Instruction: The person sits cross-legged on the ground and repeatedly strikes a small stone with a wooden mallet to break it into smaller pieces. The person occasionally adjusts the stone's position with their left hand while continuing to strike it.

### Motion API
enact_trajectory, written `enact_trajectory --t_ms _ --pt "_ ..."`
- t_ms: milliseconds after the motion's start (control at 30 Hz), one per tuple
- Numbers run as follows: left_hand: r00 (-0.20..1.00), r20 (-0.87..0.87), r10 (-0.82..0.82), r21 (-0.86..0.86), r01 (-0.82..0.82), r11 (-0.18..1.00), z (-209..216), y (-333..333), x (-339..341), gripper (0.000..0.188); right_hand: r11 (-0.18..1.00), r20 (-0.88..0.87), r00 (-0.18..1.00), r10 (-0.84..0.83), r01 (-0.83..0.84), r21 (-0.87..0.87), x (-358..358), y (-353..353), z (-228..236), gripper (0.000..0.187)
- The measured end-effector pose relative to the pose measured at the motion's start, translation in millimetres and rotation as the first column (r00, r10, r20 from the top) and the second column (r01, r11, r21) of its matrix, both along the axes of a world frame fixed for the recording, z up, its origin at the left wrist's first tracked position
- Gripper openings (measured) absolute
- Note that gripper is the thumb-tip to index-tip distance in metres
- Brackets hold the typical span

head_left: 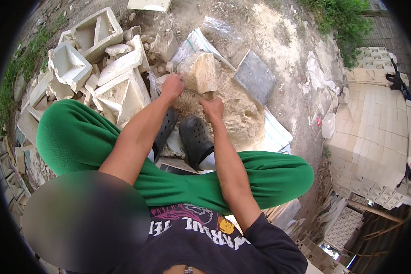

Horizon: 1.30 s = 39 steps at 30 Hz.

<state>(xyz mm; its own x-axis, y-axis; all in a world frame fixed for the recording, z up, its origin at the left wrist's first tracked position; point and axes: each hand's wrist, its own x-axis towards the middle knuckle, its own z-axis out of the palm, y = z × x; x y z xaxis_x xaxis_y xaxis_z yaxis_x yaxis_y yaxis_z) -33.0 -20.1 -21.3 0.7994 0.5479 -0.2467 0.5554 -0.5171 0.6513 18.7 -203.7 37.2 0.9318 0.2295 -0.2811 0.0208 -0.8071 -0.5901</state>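
My right hand (pixel 212 108) is wrapped round the short handle of a wooden mallet (pixel 206 73). The pale, block-shaped mallet head points away from me, above a heap of sandy crumbs (pixel 242 121). Left of the mallet, my left hand (pixel 173 86) is closed, with its fingertips near the dusty, pale material beside the mallet head. What it grips, if anything, is hidden. Under the heap lies a white woven sack (pixel 276 131) with coloured stripes, showing at its edges. Both forearms reach forward between my knees, over dark clogs (pixel 196 140).
Broken pale stone blocks and hollow box-shaped pieces (pixel 96 34) are piled on the left. A grey square slab (pixel 255 77) lies right of the heap, and clear plastic (pixel 221 28) beyond it. Stacked cream blocks (pixel 367 132) stand at the far right.
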Motion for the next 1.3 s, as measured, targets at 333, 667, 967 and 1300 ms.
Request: enact_trajectory --t_ms 333,667,967,1300 --pt "0.997 -0.020 -0.074 0.121 0.076 0.990 -1.9 -5.5 7.1 0.039 0.998 0.200 0.979 0.034 -0.023 -0.057 4.5 -14.7 -34.6 0.034" --pt "0.999 0.009 -0.050 0.108 0.049 0.993 -1.8 -2.2 -1.7 0.046 0.967 0.157 0.979 -0.129 0.088 0.241 13.2 12.2 14.1 0.035" --pt "0.994 -0.029 -0.107 0.064 0.109 0.992 10.2 -7.6 9.2 0.032 0.993 -0.078 0.990 -0.115 0.112 -0.044 17.6 -32.8 -58.1 0.035" --pt "0.996 -0.023 -0.081 0.095 0.083 0.992 1.2 0.3 2.3 0.045 0.960 0.005 0.990 -0.138 0.132 0.245 22.8 8.4 14.9 0.043"
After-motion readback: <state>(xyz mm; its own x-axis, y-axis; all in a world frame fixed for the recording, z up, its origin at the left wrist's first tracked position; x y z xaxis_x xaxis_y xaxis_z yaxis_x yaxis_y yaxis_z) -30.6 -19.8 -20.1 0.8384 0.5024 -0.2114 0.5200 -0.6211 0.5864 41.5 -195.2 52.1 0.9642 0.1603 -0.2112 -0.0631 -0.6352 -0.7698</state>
